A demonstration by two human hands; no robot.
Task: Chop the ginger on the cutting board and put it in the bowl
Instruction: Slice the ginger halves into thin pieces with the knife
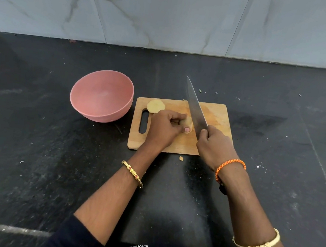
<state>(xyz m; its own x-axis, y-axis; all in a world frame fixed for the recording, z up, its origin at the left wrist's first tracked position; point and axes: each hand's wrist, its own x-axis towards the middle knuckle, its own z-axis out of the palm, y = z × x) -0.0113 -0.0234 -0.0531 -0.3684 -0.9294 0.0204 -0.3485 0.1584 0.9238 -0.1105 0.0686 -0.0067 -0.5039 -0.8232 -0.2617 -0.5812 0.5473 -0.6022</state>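
Note:
A wooden cutting board (216, 113) lies on the black counter. My left hand (164, 128) pinches a piece of ginger (190, 124) at the board's middle, fingers curled over it so most of it is hidden. My right hand (215, 147) grips the handle of a large knife (194, 104). Its blade points away from me and sits right beside the ginger's right side. A cut ginger slice (155, 106) lies flat at the board's far left corner. An empty pink bowl (89, 110) stands just left of the board.
A small ginger scrap (181, 158) lies on the black counter (31, 148) in front of the board. A grey marble-tiled wall (171, 15) rises behind the counter. Small crumbs dot the counter behind the board.

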